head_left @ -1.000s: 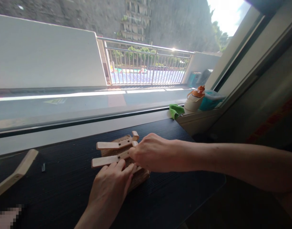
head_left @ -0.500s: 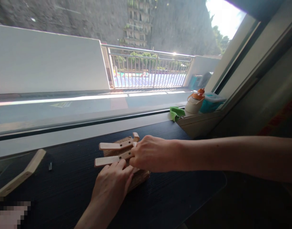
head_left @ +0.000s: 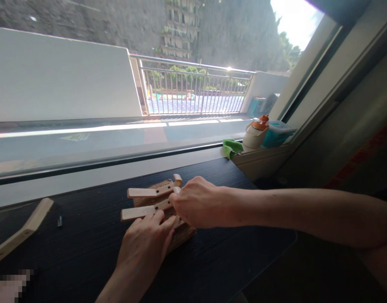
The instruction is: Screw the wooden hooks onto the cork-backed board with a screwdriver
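Note:
Two pale bent wooden strips, the upper strip (head_left: 142, 192) and the lower strip (head_left: 137, 213), lie across a rough brown wooden block (head_left: 183, 240). Dark round spots, screws or holes, show on both strips. My left hand (head_left: 147, 237) is closed over the near side of the lower strip and the block, pressing on them. Curled into a fist, my right hand (head_left: 196, 202) sits at the lower strip's right part; a pale wooden tip (head_left: 177, 190) shows beside its fingers. What lies inside that fist is hidden.
Another bent wooden strip (head_left: 24, 233) lies at the left on the dark table (head_left: 86, 252), near a small metal piece (head_left: 60, 221). Along the window sill are a green cloth (head_left: 231, 148), a cream bottle with an orange top (head_left: 255, 134) and a teal box (head_left: 278, 134).
The view has shifted slightly, moving everything a little left. My right fist has turned a little at the lower strip, its elbow now showing. My left hand stays on the wood.

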`<action>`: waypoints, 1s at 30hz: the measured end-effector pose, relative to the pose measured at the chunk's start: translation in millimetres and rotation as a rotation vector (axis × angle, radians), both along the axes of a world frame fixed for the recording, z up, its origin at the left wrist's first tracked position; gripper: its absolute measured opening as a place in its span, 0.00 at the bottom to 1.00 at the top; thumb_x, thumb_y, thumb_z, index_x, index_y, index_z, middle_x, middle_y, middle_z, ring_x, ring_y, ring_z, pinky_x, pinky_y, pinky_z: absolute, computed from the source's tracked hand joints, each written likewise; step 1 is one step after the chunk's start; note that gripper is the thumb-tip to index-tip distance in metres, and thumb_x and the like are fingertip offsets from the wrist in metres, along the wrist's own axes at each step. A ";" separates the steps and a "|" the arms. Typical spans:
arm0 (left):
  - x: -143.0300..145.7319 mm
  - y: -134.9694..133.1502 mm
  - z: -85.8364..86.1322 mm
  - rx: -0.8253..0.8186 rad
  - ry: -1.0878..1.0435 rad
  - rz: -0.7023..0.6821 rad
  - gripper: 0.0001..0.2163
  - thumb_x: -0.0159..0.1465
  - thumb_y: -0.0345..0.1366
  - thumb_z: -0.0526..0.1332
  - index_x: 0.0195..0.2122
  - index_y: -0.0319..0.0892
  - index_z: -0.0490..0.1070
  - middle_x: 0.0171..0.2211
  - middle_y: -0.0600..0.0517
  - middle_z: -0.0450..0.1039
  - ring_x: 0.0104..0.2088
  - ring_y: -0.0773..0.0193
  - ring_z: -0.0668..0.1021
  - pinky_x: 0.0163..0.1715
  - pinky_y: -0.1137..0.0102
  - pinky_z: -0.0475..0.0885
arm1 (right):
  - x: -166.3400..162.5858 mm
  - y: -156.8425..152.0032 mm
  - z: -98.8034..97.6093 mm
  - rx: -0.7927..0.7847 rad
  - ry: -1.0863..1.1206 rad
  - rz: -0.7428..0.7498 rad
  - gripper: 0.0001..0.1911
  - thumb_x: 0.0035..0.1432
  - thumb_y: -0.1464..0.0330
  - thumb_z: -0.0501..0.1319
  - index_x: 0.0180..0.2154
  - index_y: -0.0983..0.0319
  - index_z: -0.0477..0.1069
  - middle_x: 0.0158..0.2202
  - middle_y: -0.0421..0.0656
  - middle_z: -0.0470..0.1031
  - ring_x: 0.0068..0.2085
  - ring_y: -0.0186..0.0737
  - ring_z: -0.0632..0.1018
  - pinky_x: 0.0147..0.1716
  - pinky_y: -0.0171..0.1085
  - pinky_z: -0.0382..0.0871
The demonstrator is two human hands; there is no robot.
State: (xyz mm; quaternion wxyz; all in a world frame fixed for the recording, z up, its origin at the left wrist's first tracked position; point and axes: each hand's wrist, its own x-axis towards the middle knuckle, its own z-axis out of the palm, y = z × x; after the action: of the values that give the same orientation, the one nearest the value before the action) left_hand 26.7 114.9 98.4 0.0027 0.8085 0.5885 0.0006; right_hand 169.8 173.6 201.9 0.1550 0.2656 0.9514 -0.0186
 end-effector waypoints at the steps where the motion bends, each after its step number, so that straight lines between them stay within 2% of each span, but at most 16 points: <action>1: 0.7 -0.1 1.1 0.001 0.000 -0.002 0.14 0.65 0.36 0.52 0.44 0.56 0.75 0.39 0.51 0.76 0.37 0.55 0.77 0.36 0.63 0.66 | -1.1 -1.2 1.8 0.005 0.004 0.005 0.08 0.59 0.75 0.56 0.40 0.68 0.71 0.32 0.50 0.78 0.35 0.42 0.79 0.34 0.38 0.69; 4: 2.5 -0.8 3.6 0.004 -0.021 -0.005 0.14 0.65 0.35 0.52 0.44 0.56 0.75 0.41 0.51 0.76 0.40 0.55 0.77 0.36 0.63 0.66 | -1.6 -1.6 10.5 -0.029 -0.033 0.053 0.10 0.58 0.74 0.58 0.42 0.69 0.71 0.35 0.50 0.78 0.36 0.43 0.79 0.33 0.38 0.68; 7: 2.4 -1.9 3.4 0.009 -0.043 -0.004 0.13 0.66 0.36 0.52 0.44 0.56 0.74 0.42 0.52 0.76 0.41 0.55 0.77 0.37 0.63 0.67 | 0.2 1.6 18.6 -0.061 -0.072 0.142 0.08 0.59 0.77 0.56 0.40 0.68 0.72 0.37 0.49 0.78 0.39 0.44 0.79 0.31 0.38 0.65; 11: 1.2 -2.2 1.9 0.004 -0.051 -0.001 0.13 0.66 0.36 0.52 0.43 0.55 0.75 0.41 0.52 0.77 0.40 0.55 0.77 0.37 0.62 0.67 | 1.3 6.0 17.4 -0.063 -0.051 0.214 0.09 0.60 0.79 0.55 0.38 0.67 0.72 0.38 0.47 0.78 0.43 0.43 0.78 0.31 0.37 0.63; 15: 1.7 -1.1 2.1 -0.008 -0.061 -0.003 0.14 0.65 0.35 0.52 0.44 0.56 0.75 0.41 0.52 0.76 0.40 0.55 0.77 0.36 0.63 0.67 | 0.6 8.9 6.5 -0.045 -0.003 0.180 0.09 0.58 0.80 0.55 0.38 0.67 0.72 0.36 0.48 0.78 0.39 0.42 0.79 0.29 0.35 0.62; 17: 1.9 -0.8 1.6 -0.018 -0.044 -0.004 0.14 0.66 0.36 0.52 0.47 0.56 0.74 0.40 0.51 0.76 0.40 0.55 0.77 0.36 0.62 0.67 | 0.3 9.8 2.1 -0.026 0.026 0.105 0.07 0.60 0.76 0.56 0.38 0.68 0.72 0.34 0.49 0.78 0.37 0.43 0.79 0.30 0.36 0.63; 21: 0.6 -1.0 -1.2 -0.021 -0.022 0.000 0.14 0.67 0.38 0.50 0.47 0.56 0.73 0.39 0.51 0.76 0.40 0.56 0.77 0.36 0.63 0.66 | -1.6 9.2 -2.4 0.006 0.060 -0.027 0.12 0.64 0.67 0.54 0.38 0.67 0.72 0.32 0.49 0.78 0.36 0.46 0.79 0.30 0.37 0.65; 24: -0.3 -1.1 -1.7 -0.025 -0.041 0.003 0.14 0.67 0.37 0.50 0.47 0.55 0.73 0.40 0.51 0.75 0.41 0.56 0.76 0.37 0.63 0.66 | -4.2 6.4 -3.6 0.058 0.070 -0.009 0.10 0.63 0.70 0.53 0.35 0.67 0.72 0.32 0.49 0.78 0.35 0.44 0.79 0.31 0.37 0.67; 28: 0.4 -2.4 1.9 -0.020 -0.050 0.015 0.12 0.66 0.37 0.52 0.44 0.54 0.75 0.39 0.50 0.75 0.41 0.55 0.76 0.37 0.62 0.66 | -3.1 1.9 -1.7 0.121 0.095 0.008 0.08 0.58 0.70 0.57 0.38 0.67 0.71 0.34 0.49 0.78 0.35 0.46 0.79 0.29 0.38 0.66; 30: 1.0 -3.3 3.8 -0.015 -0.066 0.017 0.12 0.66 0.38 0.52 0.45 0.54 0.74 0.39 0.50 0.75 0.40 0.55 0.76 0.37 0.62 0.67 | 0.9 1.5 -0.5 0.109 0.106 0.065 0.07 0.58 0.73 0.56 0.38 0.66 0.71 0.35 0.48 0.77 0.36 0.46 0.79 0.27 0.36 0.64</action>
State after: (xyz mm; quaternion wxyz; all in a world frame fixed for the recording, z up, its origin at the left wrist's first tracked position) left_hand 27.8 111.6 102.2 0.0283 0.8029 0.5951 0.0230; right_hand 170.8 175.2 201.5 0.0906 0.2412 0.9660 0.0241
